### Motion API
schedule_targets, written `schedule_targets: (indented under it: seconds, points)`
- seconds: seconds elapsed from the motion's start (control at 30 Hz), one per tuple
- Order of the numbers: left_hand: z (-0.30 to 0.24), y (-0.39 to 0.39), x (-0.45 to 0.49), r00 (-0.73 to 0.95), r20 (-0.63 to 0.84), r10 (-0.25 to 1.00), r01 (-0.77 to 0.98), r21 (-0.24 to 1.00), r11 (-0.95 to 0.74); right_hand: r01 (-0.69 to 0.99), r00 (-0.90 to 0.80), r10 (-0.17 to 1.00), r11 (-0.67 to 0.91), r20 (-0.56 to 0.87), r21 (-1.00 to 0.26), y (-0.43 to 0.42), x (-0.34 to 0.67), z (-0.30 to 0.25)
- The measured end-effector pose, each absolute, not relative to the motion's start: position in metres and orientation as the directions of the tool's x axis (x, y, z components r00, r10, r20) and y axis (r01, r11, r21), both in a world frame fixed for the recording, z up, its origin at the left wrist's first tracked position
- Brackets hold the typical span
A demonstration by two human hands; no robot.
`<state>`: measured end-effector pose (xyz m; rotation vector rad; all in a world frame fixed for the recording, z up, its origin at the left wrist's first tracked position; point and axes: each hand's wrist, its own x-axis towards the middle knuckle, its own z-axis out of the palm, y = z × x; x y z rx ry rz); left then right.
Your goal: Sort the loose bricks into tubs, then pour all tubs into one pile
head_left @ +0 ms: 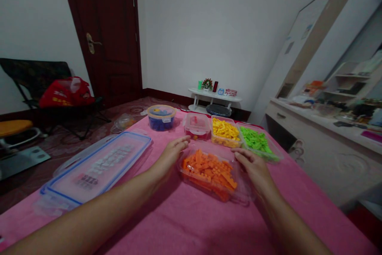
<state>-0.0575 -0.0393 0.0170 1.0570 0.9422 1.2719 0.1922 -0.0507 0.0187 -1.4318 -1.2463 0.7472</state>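
A clear plastic box (pixel 191 185) full of orange building bricks (pixel 209 169) sits on the pink cloth between my hands. My left hand (pixel 174 149) is at its back left corner, fingers stretched forward. Along its right side lies my right hand (pixel 250 163), fingers extended and loosely apart. Neither hand grips anything; whether the fingers touch the box's edge I cannot tell. Behind it stand a lidded box with red contents (pixel 197 125), a box of yellow bricks (pixel 226 129) and a box of green bricks (pixel 255 139).
To the left lies a long lidded container (pixel 119 167) with a blue seal. A round lidded tub (pixel 161 119) with blue contents stands at the back. The pink-covered table (pixel 185 227) ends at the right near a white cabinet (pixel 316 143). A red bag (pixel 67 92) rests on a chair.
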Motion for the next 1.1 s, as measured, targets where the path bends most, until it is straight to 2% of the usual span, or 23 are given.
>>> schedule_targets:
  seconds: [0.13, 0.3, 0.47, 0.63, 0.73, 0.97, 1.1]
  points:
    - [0.006, -0.039, -0.052, 0.124, 0.000, 0.992, -0.276, 0.961, 0.034, 0.335, 0.262, 0.938, 0.134, 0.228, -0.933, -0.046, 0.185, 0.011]
    - [0.006, -0.038, -0.050, 0.110, 0.146, 0.983, -0.255, 0.960, -0.114, 0.261, 0.255, 0.950, 0.109, 0.178, -0.959, -0.038, 0.178, 0.006]
    - [0.004, -0.036, -0.051, 0.116, 0.143, 0.983, -0.255, 0.961, -0.110, 0.258, 0.217, 0.954, 0.146, 0.205, -0.955, -0.032, 0.166, 0.006]
    - [0.002, -0.037, -0.053, 0.120, 0.110, 0.987, -0.242, 0.967, -0.078, 0.201, 0.152, 0.977, 0.118, 0.150, -0.973, -0.027, 0.168, 0.006]
    - [0.001, -0.040, -0.054, 0.148, 0.147, 0.978, -0.187, 0.975, -0.119, 0.174, 0.107, 0.990, 0.078, 0.097, -0.982, -0.027, 0.175, 0.007]
    - [-0.006, -0.041, -0.059, 0.153, 0.198, 0.968, -0.066, 0.980, -0.190, 0.359, 0.069, 0.982, 0.140, 0.176, -0.923, -0.031, 0.181, 0.015]
    - [-0.007, -0.042, -0.060, 0.122, 0.193, 0.974, -0.009, 0.981, -0.193, 0.457, 0.037, 0.989, 0.112, 0.145, -0.882, -0.040, 0.192, 0.033]
